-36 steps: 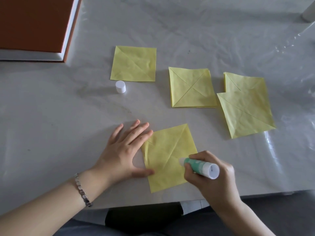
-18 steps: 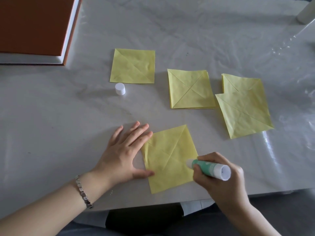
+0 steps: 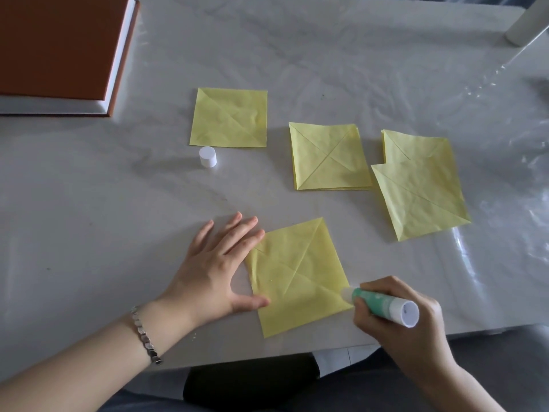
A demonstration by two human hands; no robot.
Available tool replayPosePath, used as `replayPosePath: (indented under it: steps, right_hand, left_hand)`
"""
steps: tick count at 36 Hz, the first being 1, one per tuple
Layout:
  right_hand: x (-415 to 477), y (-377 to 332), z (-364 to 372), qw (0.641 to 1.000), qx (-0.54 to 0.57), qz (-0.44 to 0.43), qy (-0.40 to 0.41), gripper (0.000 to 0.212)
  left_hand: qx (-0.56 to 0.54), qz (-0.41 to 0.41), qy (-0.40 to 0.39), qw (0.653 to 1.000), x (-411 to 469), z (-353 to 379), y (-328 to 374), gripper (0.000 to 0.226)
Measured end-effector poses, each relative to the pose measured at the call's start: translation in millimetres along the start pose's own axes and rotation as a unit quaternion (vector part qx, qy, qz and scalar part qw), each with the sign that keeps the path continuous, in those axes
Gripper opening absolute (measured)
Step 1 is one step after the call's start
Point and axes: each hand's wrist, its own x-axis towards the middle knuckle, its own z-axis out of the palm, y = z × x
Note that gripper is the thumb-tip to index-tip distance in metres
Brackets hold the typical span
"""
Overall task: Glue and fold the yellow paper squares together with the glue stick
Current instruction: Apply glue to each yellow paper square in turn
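A creased yellow paper square (image 3: 297, 278) lies near the table's front edge. My left hand (image 3: 217, 272) lies flat with straight fingers, pressing the square's left edge; the thumb rests on its lower left part. My right hand (image 3: 398, 319) grips a green and white glue stick (image 3: 383, 303), whose tip touches the square's right corner. Farther back lie a single yellow square (image 3: 228, 117), a stack of yellow squares (image 3: 328, 157) and two overlapping yellow squares (image 3: 421, 185). The white glue cap (image 3: 207, 157) stands upright below the single square.
A thick book with an orange-brown cover (image 3: 59, 46) lies at the back left. The table (image 3: 89, 218) is covered with crinkled clear plastic. A white cylinder (image 3: 525, 22) stands at the back right corner. My lap shows below the front edge.
My right hand has drawn the glue stick rightward across the near square, from its lower middle to its right corner. My left hand has stayed pressed on the left edge.
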Motion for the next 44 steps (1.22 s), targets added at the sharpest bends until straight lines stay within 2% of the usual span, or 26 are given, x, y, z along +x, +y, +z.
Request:
replayPosePath:
  steps: [5,7,18,22,24,28,31,34,38,41,44]
  right_hand:
    - [-8,-7,22,0.995,0.000,-0.033,-0.095,0.019]
    - [-9,-6,26,0.994,-0.007,-0.029,-0.107,0.019]
    - [3,3,-7,0.999,-0.027,0.025,-0.034,0.018]
    - [19,0,-18,0.998,-0.005,0.041,0.048,0.021]
    - [29,-4,-20,0.997,0.004,0.037,0.068,0.024]
    - [48,-15,-16,0.995,0.027,0.024,0.094,0.024]
    - [62,-22,-10,0.993,0.043,0.011,0.109,0.023]
    - [71,-29,-7,0.992,0.062,0.008,0.114,0.020]
    - [81,-30,-6,0.992,0.066,0.019,0.108,0.011]
    - [88,-24,-4,0.990,0.067,0.037,0.118,0.023]
    - [92,-24,-3,0.990,0.063,0.052,0.118,0.010]
  left_hand:
    - [0.001,-0.001,0.001,1.000,0,-1,1,0.092]
    - [0.009,0.000,0.001,1.000,0,-1,1,0.092]
    - [0.057,-0.027,0.005,0.998,5,-10,11,0.096]
    - [0.042,-0.065,-0.063,0.995,12,-20,26,0.098]
    - [0.005,-0.094,-0.079,0.992,20,-24,30,0.090]
    - [-0.078,-0.127,-0.006,0.989,39,-31,33,0.055]
    - [-0.067,-0.129,-0.021,0.989,54,-35,39,0.042]
    - [-0.008,-0.112,-0.038,0.993,64,-32,43,0.031]
    - [0.041,-0.116,-0.058,0.991,73,-31,44,0.024]
    - [0.009,-0.141,-0.073,0.987,76,-34,41,0.023]
    - [-0.053,-0.180,-0.084,0.979,76,-34,38,0.020]
